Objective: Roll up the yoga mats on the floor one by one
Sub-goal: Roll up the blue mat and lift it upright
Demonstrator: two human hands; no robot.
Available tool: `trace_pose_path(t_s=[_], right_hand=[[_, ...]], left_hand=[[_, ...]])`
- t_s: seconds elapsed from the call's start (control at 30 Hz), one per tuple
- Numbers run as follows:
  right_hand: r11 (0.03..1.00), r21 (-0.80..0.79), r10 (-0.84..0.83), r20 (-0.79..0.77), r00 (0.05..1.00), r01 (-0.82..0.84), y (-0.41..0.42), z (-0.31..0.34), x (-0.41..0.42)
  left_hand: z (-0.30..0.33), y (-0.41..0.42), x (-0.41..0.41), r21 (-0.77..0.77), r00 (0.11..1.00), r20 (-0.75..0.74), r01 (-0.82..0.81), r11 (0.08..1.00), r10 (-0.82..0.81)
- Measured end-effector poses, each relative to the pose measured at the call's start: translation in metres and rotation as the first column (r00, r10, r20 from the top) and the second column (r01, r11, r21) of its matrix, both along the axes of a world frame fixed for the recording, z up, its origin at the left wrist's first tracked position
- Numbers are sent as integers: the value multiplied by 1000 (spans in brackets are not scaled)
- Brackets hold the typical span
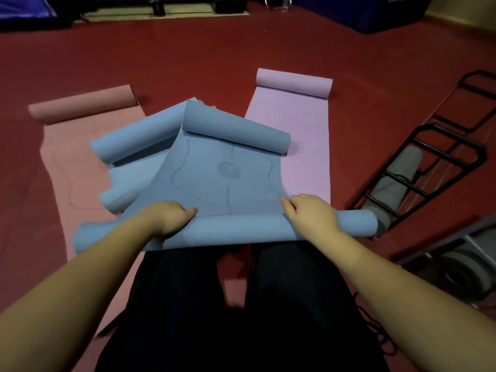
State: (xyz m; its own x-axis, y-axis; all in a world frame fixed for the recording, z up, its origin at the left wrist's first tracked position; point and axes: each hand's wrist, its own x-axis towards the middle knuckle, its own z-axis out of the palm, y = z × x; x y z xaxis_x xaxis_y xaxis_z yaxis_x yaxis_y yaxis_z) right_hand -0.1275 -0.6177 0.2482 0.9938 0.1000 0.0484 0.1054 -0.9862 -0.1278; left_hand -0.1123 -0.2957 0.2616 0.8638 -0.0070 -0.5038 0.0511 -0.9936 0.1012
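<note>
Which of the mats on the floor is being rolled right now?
The top blue mat: the left hand and right hand hold its near roll. The pink mat and lilac mat lie untouched.

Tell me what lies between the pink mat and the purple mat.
In the head view, the blue mats lie between the pink mat and purple mat, overlapping both.

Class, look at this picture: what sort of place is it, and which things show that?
Probably a yoga or exercise room: several yoga mats, such as the blue mat, lie on a red floor, beside a black rack holding rolled grey mats.
</note>
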Motion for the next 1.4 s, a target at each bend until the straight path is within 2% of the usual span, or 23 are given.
trace_pose_path(t_s=[0.13,0.2,0.27,0.37,0.47,0.57,0.63,0.73,0.9,0.97,1.07,1.17,1.23,1.33,1.4], right_hand=[[998,38,36,121,992,-41,5,-13,-20],[998,25,48,139,989,-52,5,-18,-25],[999,8,48,151,987,-50,5,-18,-26],[999,-19,34,86,996,-32,8,-12,-22],[998,-68,9,13,1000,-8,9,-4,-9],[997,-81,0,-79,997,-6,8,-1,4],[996,-89,-12,-156,988,-2,7,1,14],[994,-110,-10,-241,970,-17,10,7,25],[996,-85,-17,-365,931,-15,11,23,36],[998,-60,-25,-455,890,-2,7,37,36],[1000,-25,-14,-609,793,-2,-2,48,31],[1000,-20,-4,-668,744,-12,-9,43,22],[1000,1,11,-617,787,-13,-12,34,18],[998,51,62,-342,938,-47,-13,22,13],[999,17,48,-163,986,-45,-8,17,10]], left_hand=[[-7,6,0,-30,999,51,3,1000,-1],[-8,7,-3,-80,998,56,-13,997,18],[-8,7,-5,-137,992,121,-23,990,40],[-6,5,-9,-114,951,305,-12,993,46],[-9,-1,-15,-3,846,533,4,1000,-1],[-11,-6,-27,-39,794,604,-60,997,71],[-20,-7,-40,-32,786,617,-31,999,44],[-28,-6,-52,37,812,582,19,999,-37],[-7,-7,-34,77,828,556,31,997,-68],[-2,-9,-28,83,836,543,39,996,-78],[8,-18,-29,89,900,427,52,995,-85],[9,-24,-33,111,927,363,54,992,-91],[8,-25,-34,112,932,351,51,992,-87],[11,-24,-25,71,964,261,33,997,-51],[13,-21,-15,42,987,156,34,999,-40]])
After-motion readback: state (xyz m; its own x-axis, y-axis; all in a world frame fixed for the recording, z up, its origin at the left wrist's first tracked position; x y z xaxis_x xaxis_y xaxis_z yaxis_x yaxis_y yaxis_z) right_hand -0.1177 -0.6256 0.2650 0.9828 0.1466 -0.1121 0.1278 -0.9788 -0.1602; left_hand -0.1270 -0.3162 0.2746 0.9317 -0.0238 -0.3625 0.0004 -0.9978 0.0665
